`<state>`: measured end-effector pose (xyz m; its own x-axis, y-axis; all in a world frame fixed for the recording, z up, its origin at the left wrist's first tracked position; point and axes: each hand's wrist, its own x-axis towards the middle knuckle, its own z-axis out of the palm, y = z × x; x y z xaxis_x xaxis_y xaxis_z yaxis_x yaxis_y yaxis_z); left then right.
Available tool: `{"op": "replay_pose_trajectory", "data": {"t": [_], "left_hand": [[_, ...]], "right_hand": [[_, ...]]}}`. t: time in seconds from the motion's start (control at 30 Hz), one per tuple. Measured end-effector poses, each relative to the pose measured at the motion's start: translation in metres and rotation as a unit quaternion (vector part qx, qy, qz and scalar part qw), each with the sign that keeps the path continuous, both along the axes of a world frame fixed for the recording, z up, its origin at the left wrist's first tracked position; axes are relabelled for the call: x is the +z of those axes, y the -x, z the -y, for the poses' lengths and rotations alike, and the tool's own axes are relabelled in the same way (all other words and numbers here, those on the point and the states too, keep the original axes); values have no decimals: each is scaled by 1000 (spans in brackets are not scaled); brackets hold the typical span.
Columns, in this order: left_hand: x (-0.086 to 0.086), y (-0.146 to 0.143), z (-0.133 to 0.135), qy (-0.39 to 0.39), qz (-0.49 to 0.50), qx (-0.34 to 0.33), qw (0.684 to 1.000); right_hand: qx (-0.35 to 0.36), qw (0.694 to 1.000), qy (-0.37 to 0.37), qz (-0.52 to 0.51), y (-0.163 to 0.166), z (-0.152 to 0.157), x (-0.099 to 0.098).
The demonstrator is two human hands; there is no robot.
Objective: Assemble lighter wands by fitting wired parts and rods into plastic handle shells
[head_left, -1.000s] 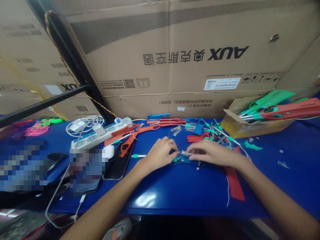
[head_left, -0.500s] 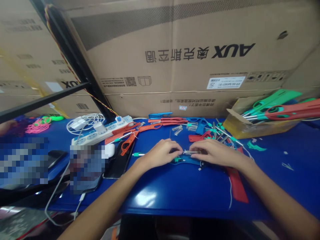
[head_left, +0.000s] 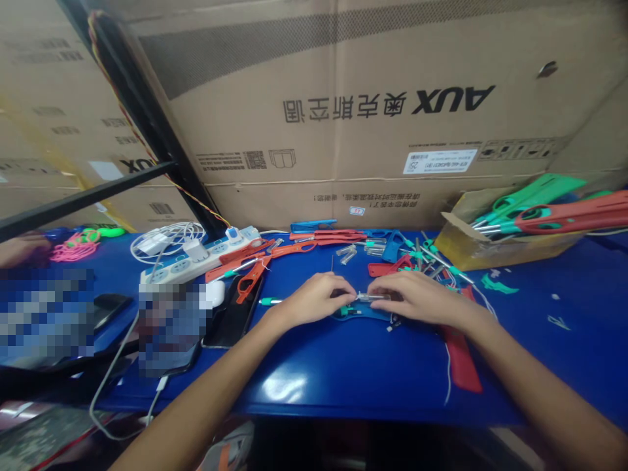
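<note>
Over the blue table, my right hand (head_left: 417,297) holds a small clear plastic fuel tank (head_left: 377,297) level between thumb and fingers. My left hand (head_left: 318,299) is closed in a pinch at the tank's whitish left end; what exactly its fingertips grip is too small to make out. Just below both hands lies a blue lighter shell half (head_left: 366,313) with green and dark parts in it. Beside my right wrist is a red lighter shell (head_left: 461,363) with a white wire near it. A green-collared metal rod (head_left: 271,302) lies left of my left hand.
Behind my hands lie orange lighter shells (head_left: 294,248), loose clear tanks (head_left: 347,254) and green-tipped rods. A cardboard box (head_left: 510,252) of long lighters stands right. Phones (head_left: 233,317) and a power strip (head_left: 184,267) sit left. Another person's hand (head_left: 24,248) shows at far left.
The view has shifted slightly. Both my hands keep nearly the same pose around the clear tank. At far left, the other person's hand has come further into view.
</note>
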<state>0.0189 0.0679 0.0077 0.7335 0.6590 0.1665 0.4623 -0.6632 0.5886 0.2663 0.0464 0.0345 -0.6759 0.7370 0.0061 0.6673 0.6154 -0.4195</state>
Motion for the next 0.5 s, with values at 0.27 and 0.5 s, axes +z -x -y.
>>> {"op": "replay_pose_trajectory", "data": {"t": [0.27,0.5], "left_hand": [[2,0,-1,24,11,-8,1000],[3,-1,0,28,2,-7,1000]], "right_hand": [[1,1000,0,10,1,1,2],[0,1000,-2,4,-1,1,0]]}}
